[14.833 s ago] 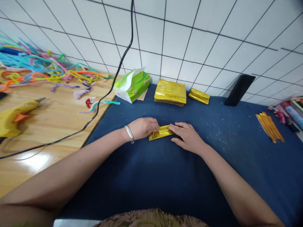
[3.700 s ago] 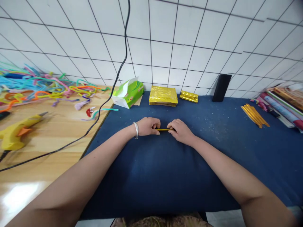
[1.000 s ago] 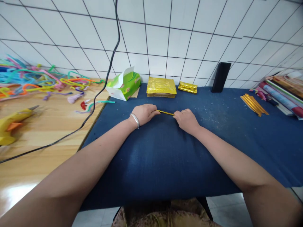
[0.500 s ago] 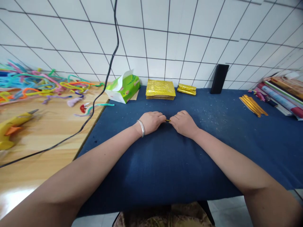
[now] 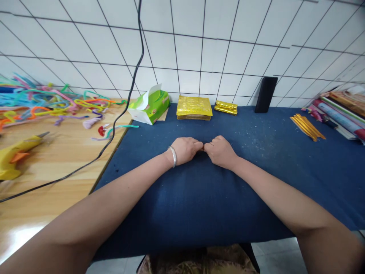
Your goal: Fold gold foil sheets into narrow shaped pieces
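My left hand (image 5: 186,149) and my right hand (image 5: 219,151) rest knuckle to knuckle on the blue cloth (image 5: 199,198), both with fingers curled shut. The thin folded gold foil strip is hidden between the fingertips, so I see none of it. A silver bangle (image 5: 172,156) circles my left wrist. Behind the hands lie a stack of gold foil sheets (image 5: 194,107) and a smaller pile of folded gold pieces (image 5: 226,107).
A green tissue box (image 5: 148,108) stands at the back left of the cloth. Finished gold strips (image 5: 307,127) lie at right near rolls of paper (image 5: 339,116). A black phone (image 5: 265,94) leans on the tiled wall. The wooden table holds pipe cleaners (image 5: 51,101), a yellow glue gun (image 5: 17,155) and a black cable (image 5: 114,125).
The hands have drawn together along the gold strip until they touch. The strip, visible a second ago between them, is now covered.
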`<act>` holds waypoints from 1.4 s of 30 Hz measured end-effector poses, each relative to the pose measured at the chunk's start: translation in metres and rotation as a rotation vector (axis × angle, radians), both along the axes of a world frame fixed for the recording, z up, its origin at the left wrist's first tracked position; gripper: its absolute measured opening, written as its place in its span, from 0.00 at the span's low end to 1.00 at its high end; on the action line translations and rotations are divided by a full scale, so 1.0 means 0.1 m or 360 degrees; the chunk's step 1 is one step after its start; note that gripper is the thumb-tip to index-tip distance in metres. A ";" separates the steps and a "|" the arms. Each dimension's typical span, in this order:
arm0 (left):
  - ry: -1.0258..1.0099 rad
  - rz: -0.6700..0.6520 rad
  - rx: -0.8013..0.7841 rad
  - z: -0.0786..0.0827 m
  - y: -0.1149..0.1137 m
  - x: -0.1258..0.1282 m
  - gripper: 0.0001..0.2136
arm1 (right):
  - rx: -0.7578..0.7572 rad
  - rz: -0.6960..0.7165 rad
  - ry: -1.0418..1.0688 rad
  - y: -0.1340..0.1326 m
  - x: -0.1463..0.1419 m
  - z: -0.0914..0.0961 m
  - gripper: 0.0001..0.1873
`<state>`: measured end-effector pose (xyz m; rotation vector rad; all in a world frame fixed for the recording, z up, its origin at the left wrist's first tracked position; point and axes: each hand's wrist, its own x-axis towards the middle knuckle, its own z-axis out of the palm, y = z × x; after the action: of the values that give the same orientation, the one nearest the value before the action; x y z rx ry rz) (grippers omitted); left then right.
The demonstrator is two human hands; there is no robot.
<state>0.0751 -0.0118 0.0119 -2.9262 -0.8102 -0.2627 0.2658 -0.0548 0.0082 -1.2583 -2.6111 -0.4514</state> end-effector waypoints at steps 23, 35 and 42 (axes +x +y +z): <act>-0.0201 0.0361 -0.0162 0.01 0.21 -0.14 0.14 | -0.0162 -0.0309 0.0446 0.13 0.13 -0.02 0.16; -0.0163 0.0702 0.0013 0.04 0.14 -0.14 0.13 | 0.0017 -0.0510 0.0273 0.09 0.12 -0.03 0.23; -0.0155 0.0683 0.0101 0.04 0.16 -0.17 0.14 | -0.0044 -0.0498 0.0446 0.14 0.14 -0.02 0.16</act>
<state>0.0581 0.0038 0.0163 -2.6099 -1.3829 -0.3846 0.2797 -0.0405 0.0061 -1.6185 -2.2058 -0.2643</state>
